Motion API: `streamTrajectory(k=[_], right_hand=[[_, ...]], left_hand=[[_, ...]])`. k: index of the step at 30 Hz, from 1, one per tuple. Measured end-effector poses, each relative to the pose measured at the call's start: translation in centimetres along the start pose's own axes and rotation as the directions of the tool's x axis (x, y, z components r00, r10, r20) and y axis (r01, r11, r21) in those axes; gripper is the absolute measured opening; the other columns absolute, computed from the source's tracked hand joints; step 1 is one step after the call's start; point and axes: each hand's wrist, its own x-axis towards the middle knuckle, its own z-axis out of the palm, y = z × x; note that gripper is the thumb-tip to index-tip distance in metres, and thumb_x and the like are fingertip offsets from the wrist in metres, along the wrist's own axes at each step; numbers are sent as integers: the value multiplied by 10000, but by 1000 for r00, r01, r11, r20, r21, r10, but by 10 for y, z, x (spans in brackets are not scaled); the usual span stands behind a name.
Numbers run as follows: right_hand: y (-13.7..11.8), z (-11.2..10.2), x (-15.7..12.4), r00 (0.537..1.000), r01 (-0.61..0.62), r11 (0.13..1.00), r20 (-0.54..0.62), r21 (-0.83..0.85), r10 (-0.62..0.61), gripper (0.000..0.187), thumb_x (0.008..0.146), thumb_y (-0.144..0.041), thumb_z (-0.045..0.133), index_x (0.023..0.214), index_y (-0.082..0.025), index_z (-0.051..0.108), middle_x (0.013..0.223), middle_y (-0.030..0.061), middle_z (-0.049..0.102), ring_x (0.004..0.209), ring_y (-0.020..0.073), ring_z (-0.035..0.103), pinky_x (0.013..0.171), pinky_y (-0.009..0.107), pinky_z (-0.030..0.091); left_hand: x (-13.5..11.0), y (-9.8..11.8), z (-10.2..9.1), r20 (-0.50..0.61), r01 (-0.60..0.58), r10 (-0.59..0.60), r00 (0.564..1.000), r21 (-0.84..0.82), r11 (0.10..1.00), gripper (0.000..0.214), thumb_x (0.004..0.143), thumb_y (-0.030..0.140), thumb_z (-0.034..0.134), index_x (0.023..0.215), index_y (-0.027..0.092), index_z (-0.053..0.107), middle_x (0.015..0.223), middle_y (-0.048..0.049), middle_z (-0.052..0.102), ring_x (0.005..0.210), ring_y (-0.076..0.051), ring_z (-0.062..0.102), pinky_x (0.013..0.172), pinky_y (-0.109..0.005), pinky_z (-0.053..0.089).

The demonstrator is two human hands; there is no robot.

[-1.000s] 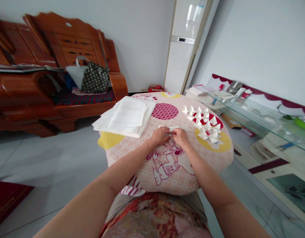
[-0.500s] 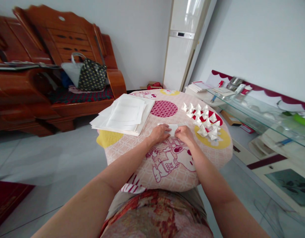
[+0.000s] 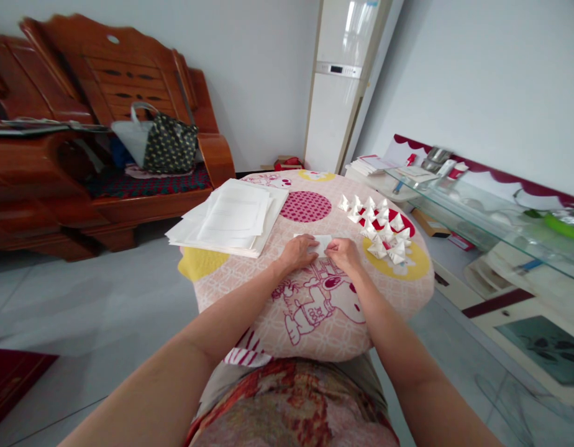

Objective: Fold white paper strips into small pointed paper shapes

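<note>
Touching paper [image 3: 323,244], fingers [image 3: 310,241] lie well inside the table edge [image 3: 425,297].

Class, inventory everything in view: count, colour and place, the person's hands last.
Small flat paper piece: one, white, between the hands.
Small pointed folded-paper shapes: over a dozen, white, table's right.
Flat paper sheets: one stack, white, table's left.
Round cloth-covered table: one, pink-patterned, centre.
Carved wooden seating: count unclear, reddish-brown, rear left.
Patterned cloth bag: one, dark, on the seating.
Tall cabinet-shaped appliance: one, white, rear centre.
Glass-topped stand: one, clear top, right.
Flat panel: one, dark red, lower left.
Left hand: one, bare, on the paper.
Right hand: one, bare, at the paper's right.
</note>
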Motion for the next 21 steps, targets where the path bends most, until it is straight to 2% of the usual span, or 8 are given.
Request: streamTrajectory(k=[3,7,11,17,21], right_hand=[[-3,7,2,1000,19,997,21,-81,-17,69,764,-232,711,767,-199,772,738,43,757,698,188,667,633,264,432],[-3,6,3,999,-13,997,46,-81,17,67,771,-225,717,785,-202,778,712,29,746,667,176,656,619,259,415],[-3,5,3,999,-14,997,41,-80,17,55,768,-240,737,778,-206,778,700,15,740,661,171,651,624,256,418],[-3,7,3,999,-20,997,38,-77,23,55,759,-235,755,788,-197,782,716,16,742,662,165,645,624,255,416],[-2,7,2,999,-32,998,41,-63,35,64,755,-221,747,798,-205,791,734,16,750,670,166,650,642,257,430]], left_hand=[[2,2,6,-40,3,-3,999,16,1000,458,837,224,682,1288,150,720,1377,-121,670,1272,-259,635,1153,-349,467],[3,8,9,-38,33,-31,999,46,998,496,835,213,671,1322,116,698,1430,-161,627,1329,-267,592,1194,-355,419],[-1,7,4,-18,80,-79,997,86,993,523,828,196,652,1348,166,690,1498,-128,580,1373,-271,556,1214,-372,398],[-12,-11,-5,11,77,-79,997,105,991,568,835,161,610,1398,216,661,1560,-92,524,1422,-282,511,1237,-404,367],[-15,-33,-15,108,-40,35,994,42,998,636,794,73,591,1409,226,644,1581,-103,500,1456,-300,474,1227,-460,376]])
